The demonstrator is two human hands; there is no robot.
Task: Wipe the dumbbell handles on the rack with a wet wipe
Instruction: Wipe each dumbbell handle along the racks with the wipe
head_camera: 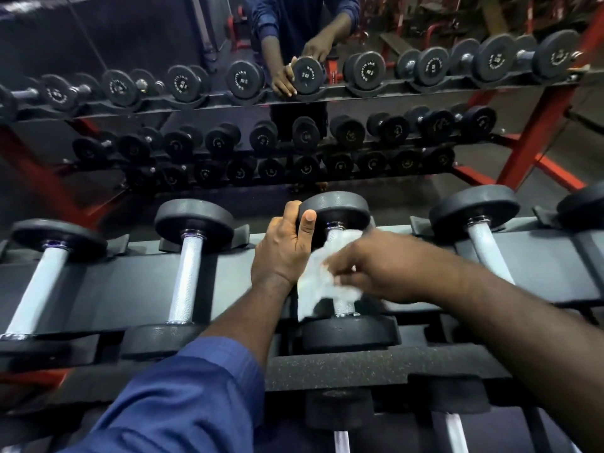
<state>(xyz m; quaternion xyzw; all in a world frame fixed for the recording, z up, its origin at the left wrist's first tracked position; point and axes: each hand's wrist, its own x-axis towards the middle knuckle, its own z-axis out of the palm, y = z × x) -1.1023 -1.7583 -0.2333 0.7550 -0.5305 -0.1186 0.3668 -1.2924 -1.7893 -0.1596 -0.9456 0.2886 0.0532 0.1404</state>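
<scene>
Landmark: the dumbbell [340, 207] under both hands, lying in the top tier of the rack [376, 364]. It has black heads and a silver knurled handle [343, 305].

Most of that handle is hidden, its middle covered by the wet wipe [315, 282] and the right hand [369, 266]. Only a short stretch by the near head and a sliver at the far collar show.

Right hand motion-blurred and its fingertips hard to separate, but they pinch the wipe against the handle. Wipe white, thin, crumpled, with a loose tail hanging down the handle's left side.

Left hand [284, 250] grips the dumbbell's far head, fingers over the rim, thumb flat on its inner face. Blue sleeve [183, 403] on that arm.

Left of the dumbbell, left neighbours [188, 276] with bare handles. To its right, right neighbour [487, 253], handle partly crossed by the forearm. Below it, lower-tier dumbbells [340, 410] cut off at the bottom edge. Behind it, a mirror [98, 44] repeats rack and hands, dimly.
</scene>
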